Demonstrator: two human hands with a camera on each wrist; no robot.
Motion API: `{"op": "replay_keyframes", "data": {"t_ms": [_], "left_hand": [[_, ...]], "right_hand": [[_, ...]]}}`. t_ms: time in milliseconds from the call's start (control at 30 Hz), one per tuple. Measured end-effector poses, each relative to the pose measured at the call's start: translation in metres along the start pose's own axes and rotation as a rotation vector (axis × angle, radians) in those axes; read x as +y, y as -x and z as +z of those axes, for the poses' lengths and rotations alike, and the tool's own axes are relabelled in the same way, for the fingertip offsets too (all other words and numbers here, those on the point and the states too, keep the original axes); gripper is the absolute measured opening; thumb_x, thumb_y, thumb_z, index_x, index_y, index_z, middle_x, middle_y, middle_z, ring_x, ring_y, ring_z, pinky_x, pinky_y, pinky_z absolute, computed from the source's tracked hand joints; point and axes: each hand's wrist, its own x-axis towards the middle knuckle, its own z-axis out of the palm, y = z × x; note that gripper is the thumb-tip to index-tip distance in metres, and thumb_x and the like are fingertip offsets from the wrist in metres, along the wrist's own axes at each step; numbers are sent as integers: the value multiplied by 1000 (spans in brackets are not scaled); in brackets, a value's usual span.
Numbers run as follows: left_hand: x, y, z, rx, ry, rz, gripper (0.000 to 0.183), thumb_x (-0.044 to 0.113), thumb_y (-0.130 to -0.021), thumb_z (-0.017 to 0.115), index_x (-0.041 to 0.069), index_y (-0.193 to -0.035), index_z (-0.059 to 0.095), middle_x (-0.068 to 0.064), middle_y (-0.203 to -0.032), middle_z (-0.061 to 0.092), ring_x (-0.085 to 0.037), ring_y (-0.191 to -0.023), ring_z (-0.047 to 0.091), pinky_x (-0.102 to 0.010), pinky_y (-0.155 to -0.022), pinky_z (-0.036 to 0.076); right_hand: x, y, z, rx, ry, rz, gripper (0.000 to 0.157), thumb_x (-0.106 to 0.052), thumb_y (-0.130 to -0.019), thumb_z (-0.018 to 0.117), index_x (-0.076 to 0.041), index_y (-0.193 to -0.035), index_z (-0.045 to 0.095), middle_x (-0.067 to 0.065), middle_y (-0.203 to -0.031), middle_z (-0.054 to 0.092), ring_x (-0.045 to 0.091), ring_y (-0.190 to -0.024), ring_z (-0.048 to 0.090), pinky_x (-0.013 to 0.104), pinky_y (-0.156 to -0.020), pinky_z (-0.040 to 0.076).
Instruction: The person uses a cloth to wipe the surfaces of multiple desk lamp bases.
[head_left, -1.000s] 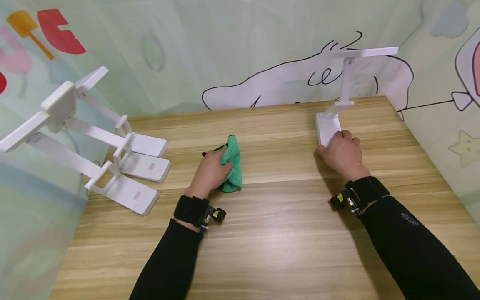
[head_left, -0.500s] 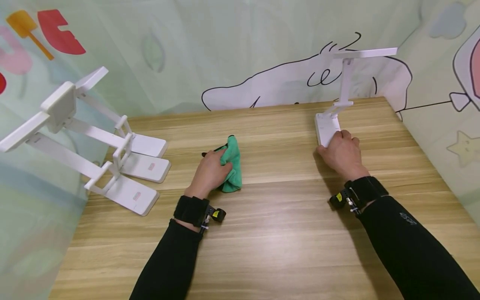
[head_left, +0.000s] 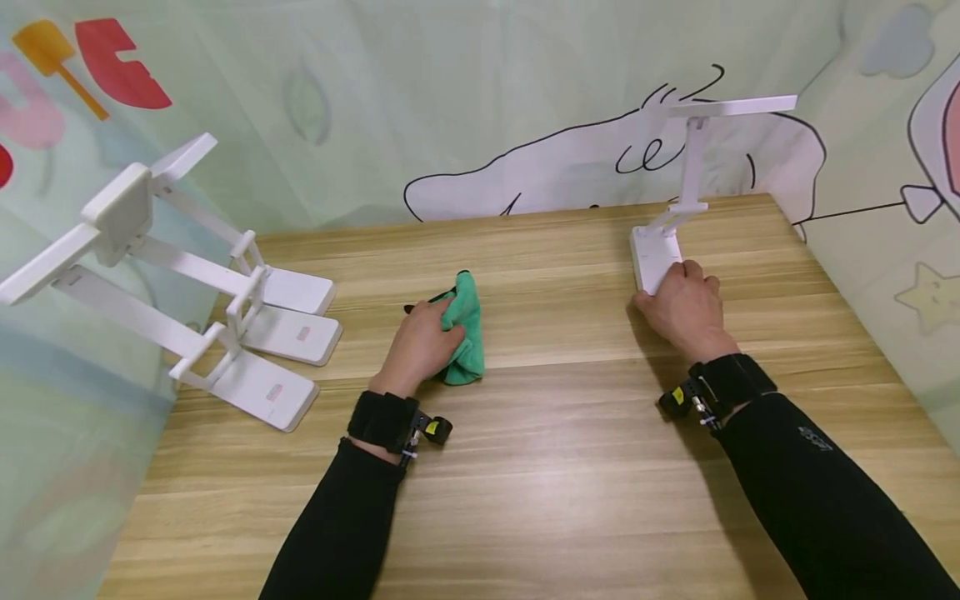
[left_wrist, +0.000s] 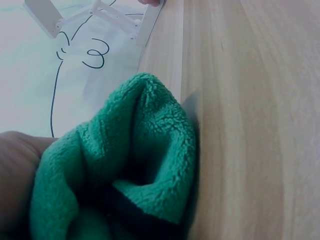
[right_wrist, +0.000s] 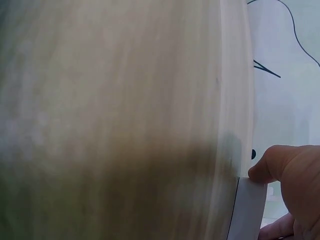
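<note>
Green cloth bunched in hand; white desk lamp standing, held at the base

The green cloth (head_left: 465, 329) is fleecy, folded into a loose, upright bundle and gripped by the left hand (head_left: 420, 342). A dark strip shows along its folds. It sits near the middle of the wooden table (head_left: 540, 467), well apart from the lamp.

The white desk lamp (head_left: 694, 162) stands at the table's rear right. Its flat rectangular base lies level, its hinged arm is raised, and its slim head is nearly horizontal. The right hand (head_left: 686, 308) grips the base's near end.
</note>
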Motion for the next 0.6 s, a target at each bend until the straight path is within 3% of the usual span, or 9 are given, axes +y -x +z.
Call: {"op": "replay_keyframes", "data": {"t_ms": [267,433,600], "left_hand": [[0,0,-2,-10,35,-14,53,22,-97,53,8,-147,39,-25,-143,44,-35,-121,48,-49,-99,44],[-1,-1,-4,-4,97,-48,55,24,-97,57,12,-147,39,-17,-141,51,-31,-118,53,-48,-94,48],[0,-1,-4,6,148,-77,59,35,-95,59,18,-148,39,-14,-140,52,-28,-117,53,-48,-94,48]], "right_hand": [[-8,6,-7,9,-4,66,80,-40,-84,63,24,-122,34,40,-114,36,57,-96,38,65,-73,40],[-25,10,-12,146,-19,24,88,-41,-81,68,22,-130,32,41,-133,28,61,-110,32,75,-76,35],[-44,12,-13,262,-41,-53,79,-37,-81,68,18,-129,38,38,-140,30,60,-115,35,77,-75,35]]}}
